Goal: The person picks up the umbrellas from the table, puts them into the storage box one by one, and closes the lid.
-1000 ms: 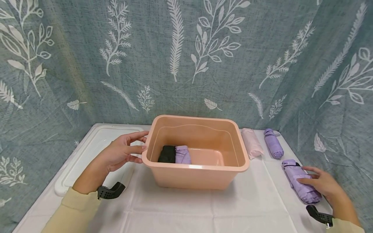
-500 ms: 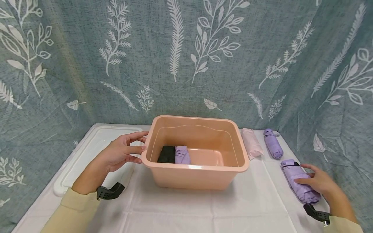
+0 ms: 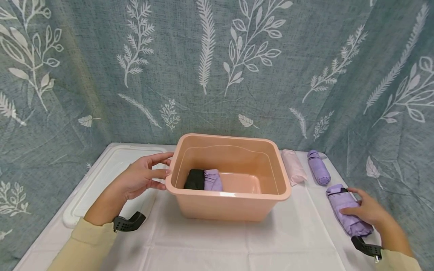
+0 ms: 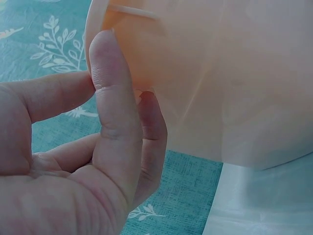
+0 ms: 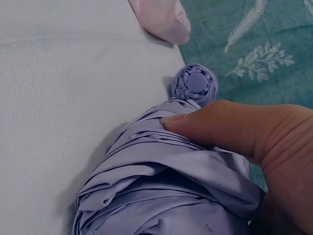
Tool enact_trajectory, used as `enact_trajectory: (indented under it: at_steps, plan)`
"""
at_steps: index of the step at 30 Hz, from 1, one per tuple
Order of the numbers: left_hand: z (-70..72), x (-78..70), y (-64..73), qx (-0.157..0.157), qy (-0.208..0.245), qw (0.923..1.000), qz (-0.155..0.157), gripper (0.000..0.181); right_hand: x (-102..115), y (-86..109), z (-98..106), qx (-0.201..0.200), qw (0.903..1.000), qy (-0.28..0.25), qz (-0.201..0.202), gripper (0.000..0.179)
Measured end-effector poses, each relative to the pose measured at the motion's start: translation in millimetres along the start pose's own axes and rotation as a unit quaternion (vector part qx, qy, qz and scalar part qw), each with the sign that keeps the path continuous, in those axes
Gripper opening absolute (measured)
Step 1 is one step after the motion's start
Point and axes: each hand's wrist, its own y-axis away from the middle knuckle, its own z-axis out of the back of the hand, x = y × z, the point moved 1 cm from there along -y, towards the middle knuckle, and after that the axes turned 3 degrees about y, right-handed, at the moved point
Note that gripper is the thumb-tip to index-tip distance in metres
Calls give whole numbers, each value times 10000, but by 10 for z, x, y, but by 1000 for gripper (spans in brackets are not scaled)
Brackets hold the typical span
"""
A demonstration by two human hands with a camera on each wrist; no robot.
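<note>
A peach plastic storage bin (image 3: 223, 206) stands mid-table. My left hand (image 3: 142, 176) holds its left rim, with the thumb and fingertips at the edge; the left wrist view shows the thumb (image 4: 115, 107) against the bin wall. At the right edge, my right hand (image 3: 373, 212) grips a folded purple umbrella (image 3: 342, 205) lying on the table. Its thumb (image 5: 215, 127) presses on the pleated fabric in the right wrist view, while the other fingers are mostly hidden on the far side. Inside the bin lie a black folded bundle (image 3: 194, 179) and a purple folded bundle (image 3: 213, 180).
Right of the bin lie a pale pink wrapped bundle (image 3: 293, 167) and a slimmer purple folded umbrella (image 3: 318, 168). A white lid (image 3: 91, 188) lies flat at the left, partly under the left forearm. A patterned green-blue curtain (image 3: 210, 75) hangs behind and at both sides.
My right hand has shifted slightly left, its thumb further across the umbrella. The left hand and the bin keep their places.
</note>
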Motion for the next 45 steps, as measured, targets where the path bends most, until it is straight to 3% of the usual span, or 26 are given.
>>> enact_trajectory:
  at_steps: [9,17,23,35,45]
  plan:
    - [-6,-13,-2,-64,-26,10000,44,72,61,7,5,-147,9997,138,128,104]
    - [-20,-31,-18,-94,-101,9999,74,72,85,73,-27,-92,9993,-354,107,79]
    - [-22,-35,-21,-118,-82,9999,74,72,101,115,-114,-177,9979,-547,296,74]
    - [-21,-29,-17,-96,-24,9999,107,72,146,130,-276,-269,9831,-1766,409,61]
    - [-6,-20,-29,-96,-41,9999,91,72,352,142,-313,-423,9740,-2180,455,60]
